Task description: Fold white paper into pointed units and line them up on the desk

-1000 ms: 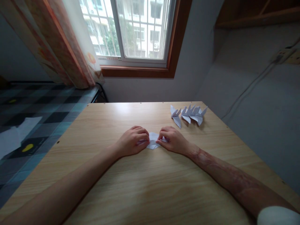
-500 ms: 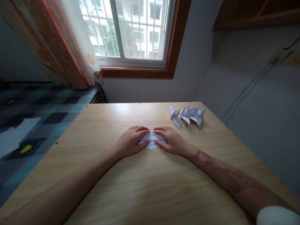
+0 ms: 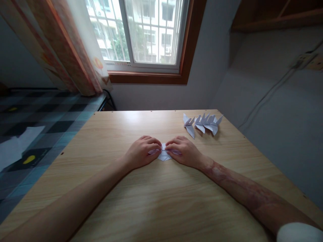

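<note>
A small piece of folded white paper (image 3: 164,156) lies on the wooden table between my two hands, its pointed edge toward me. My left hand (image 3: 145,150) grips its left side, thumb along the near part and fingertips curled over the middle fold. From the other side my right hand (image 3: 183,151) holds it the same way, its fingertips almost meeting those of the left. Both ends of the paper are partly hidden under my fingers. Beyond my right hand stand several folded paper birds (image 3: 203,123), close together in a row.
The light wooden table (image 3: 161,201) reaches to the wall under the barred window (image 3: 153,33). At the left, white sheets (image 3: 20,144) lie on a checked bedspread (image 3: 60,127). A cable (image 3: 267,92) runs down the right wall, below a wooden shelf (image 3: 277,23).
My fingertips have come down and inward toward the thumbs, pinching the paper's middle fold. Less of the paper's far part shows now. The paper birds stay where they were.
</note>
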{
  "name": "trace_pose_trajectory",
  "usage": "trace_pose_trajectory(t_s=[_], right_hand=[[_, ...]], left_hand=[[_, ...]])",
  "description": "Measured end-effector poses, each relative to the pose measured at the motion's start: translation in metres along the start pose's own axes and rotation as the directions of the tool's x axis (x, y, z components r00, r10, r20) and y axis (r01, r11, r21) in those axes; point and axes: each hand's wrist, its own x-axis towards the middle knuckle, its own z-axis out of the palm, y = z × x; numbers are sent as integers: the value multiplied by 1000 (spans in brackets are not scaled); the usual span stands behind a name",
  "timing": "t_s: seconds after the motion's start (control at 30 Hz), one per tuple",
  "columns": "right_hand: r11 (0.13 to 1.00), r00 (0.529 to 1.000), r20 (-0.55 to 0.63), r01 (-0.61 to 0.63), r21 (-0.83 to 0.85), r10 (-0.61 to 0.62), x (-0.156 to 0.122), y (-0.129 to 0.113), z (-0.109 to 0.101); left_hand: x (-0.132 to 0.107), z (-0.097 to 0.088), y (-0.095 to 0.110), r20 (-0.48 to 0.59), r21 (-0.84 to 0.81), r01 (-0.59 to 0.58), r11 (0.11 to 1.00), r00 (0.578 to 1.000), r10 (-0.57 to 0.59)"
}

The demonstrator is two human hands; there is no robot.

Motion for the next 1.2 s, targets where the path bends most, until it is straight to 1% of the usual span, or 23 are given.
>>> trace_pose_trajectory(t_s=[0.33,0.47,0.67,0.83,0.93,1.07,1.2], right_hand=[[999,999,39,28,18,-29,0,0,-1],[999,996,71,52,-12,-51,-2,-1,-2],[996,993,86,81,-44,-77,-2,-4,-4],[982,984,117,149,-114,-136,-1,-5,-5],[975,979,142,165,-148,-145,-1,-6,-8],[985,979,162,139,-105,-120,-1,-7,-13],[991,978,175,127,-48,-117,-1,-9,-15]], left_hand=[[-1,0,3,30,20,-79,997,997,78],[-1,-4,5,64,-8,-118,993,991,118],[-2,-9,4,105,-18,-168,986,980,169],[-2,-12,4,101,-26,-186,982,977,188],[0,-14,4,100,-41,-203,978,973,206],[0,-18,2,126,-81,-218,972,966,227],[-3,-18,0,166,-78,-177,981,968,188]])
